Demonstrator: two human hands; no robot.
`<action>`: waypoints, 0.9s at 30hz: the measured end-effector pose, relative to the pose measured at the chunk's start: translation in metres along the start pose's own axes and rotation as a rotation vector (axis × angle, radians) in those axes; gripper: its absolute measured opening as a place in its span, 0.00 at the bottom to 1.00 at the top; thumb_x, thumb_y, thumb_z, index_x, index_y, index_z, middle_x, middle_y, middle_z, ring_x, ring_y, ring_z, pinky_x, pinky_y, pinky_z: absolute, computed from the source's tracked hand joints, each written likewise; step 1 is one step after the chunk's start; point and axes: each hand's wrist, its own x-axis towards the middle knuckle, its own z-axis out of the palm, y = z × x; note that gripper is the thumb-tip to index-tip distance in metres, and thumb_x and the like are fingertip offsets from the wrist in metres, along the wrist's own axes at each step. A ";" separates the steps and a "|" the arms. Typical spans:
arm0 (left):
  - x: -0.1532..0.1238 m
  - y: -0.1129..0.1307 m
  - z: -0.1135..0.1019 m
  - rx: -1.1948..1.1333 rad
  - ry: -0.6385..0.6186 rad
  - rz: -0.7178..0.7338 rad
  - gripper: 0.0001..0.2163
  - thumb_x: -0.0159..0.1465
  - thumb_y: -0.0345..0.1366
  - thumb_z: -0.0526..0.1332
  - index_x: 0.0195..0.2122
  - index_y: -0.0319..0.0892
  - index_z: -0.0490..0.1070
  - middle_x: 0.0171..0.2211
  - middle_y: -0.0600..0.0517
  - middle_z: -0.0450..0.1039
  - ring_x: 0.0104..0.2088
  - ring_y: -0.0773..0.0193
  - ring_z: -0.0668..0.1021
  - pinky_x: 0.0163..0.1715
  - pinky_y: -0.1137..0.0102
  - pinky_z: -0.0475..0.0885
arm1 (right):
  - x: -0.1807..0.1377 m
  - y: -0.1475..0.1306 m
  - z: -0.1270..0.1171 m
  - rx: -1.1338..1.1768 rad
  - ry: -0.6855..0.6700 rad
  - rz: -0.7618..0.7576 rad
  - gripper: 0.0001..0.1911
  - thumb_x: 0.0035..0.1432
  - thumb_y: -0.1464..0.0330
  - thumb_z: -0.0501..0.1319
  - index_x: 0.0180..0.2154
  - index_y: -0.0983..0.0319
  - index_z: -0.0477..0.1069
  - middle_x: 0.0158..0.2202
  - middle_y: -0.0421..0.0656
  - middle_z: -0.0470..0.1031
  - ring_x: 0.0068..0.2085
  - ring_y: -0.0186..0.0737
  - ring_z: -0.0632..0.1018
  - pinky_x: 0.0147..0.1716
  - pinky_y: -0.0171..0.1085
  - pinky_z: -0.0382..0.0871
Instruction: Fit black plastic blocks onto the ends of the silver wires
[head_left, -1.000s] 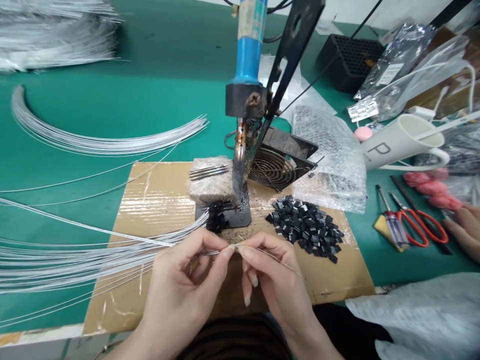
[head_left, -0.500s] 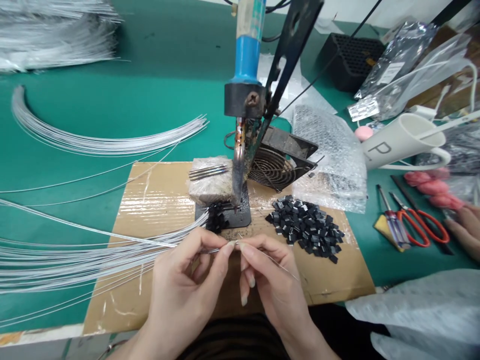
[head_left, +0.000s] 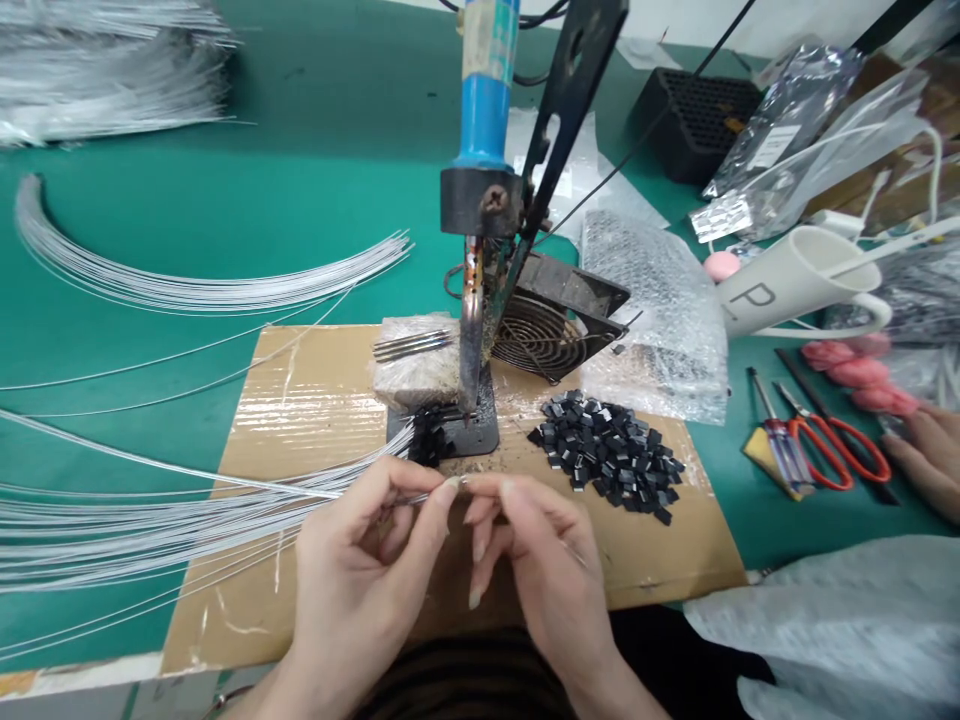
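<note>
In the head view my left hand (head_left: 379,580) is closed in a pinch on a thin white wire (head_left: 415,499), its thumb and forefinger near the wire's end. My right hand (head_left: 544,560) meets it fingertip to fingertip, thumb bent against the forefinger. A short piece of thin wire (head_left: 576,553) shows along my right hand; the rest is hidden by the fingers. Just beyond the hands lie white wires (head_left: 292,525) ending in black connectors (head_left: 427,437). Above these a blue-handled soldering iron (head_left: 480,120) hangs on a stand, tip down.
A heap of small black connectors (head_left: 607,455) lies on the cardboard (head_left: 292,400). Behind stand a small fan (head_left: 551,325) and bubble wrap (head_left: 652,320). To the right are a mug (head_left: 795,280), screwdriver (head_left: 784,440), scissors (head_left: 832,450) and another person's hand (head_left: 930,460).
My right thumb has drawn back from the pinch point, and the right fingers have shifted slightly. Less of the thin wire shows by my right hand. The left hand keeps its pinch.
</note>
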 end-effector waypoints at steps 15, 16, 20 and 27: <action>0.009 -0.004 -0.014 0.089 -0.055 0.064 0.05 0.65 0.39 0.67 0.34 0.44 0.79 0.22 0.57 0.71 0.20 0.71 0.69 0.19 0.77 0.61 | 0.042 -0.048 -0.058 -1.567 0.040 -0.713 0.03 0.67 0.73 0.65 0.41 0.62 0.77 0.35 0.43 0.77 0.40 0.45 0.76 0.41 0.43 0.72; 0.009 -0.005 -0.014 0.084 -0.060 0.065 0.06 0.65 0.39 0.67 0.34 0.44 0.79 0.22 0.57 0.71 0.20 0.71 0.68 0.19 0.76 0.61 | 0.041 -0.047 -0.057 -1.572 0.056 -0.709 0.02 0.67 0.74 0.65 0.40 0.62 0.77 0.34 0.43 0.77 0.39 0.44 0.76 0.40 0.43 0.72; 0.010 -0.007 -0.013 0.078 -0.070 0.061 0.07 0.67 0.40 0.65 0.35 0.44 0.78 0.25 0.55 0.74 0.21 0.70 0.70 0.21 0.75 0.61 | 0.030 -0.041 -0.052 -1.515 0.111 -0.663 0.02 0.65 0.73 0.65 0.38 0.62 0.77 0.26 0.38 0.72 0.30 0.39 0.76 0.33 0.39 0.72; 0.008 -0.004 -0.014 0.081 -0.054 0.051 0.08 0.67 0.41 0.65 0.33 0.44 0.77 0.24 0.56 0.73 0.21 0.71 0.70 0.21 0.74 0.61 | 0.010 -0.038 -0.032 -0.984 0.242 -0.356 0.02 0.62 0.68 0.70 0.38 0.57 0.79 0.29 0.38 0.83 0.27 0.35 0.83 0.30 0.32 0.80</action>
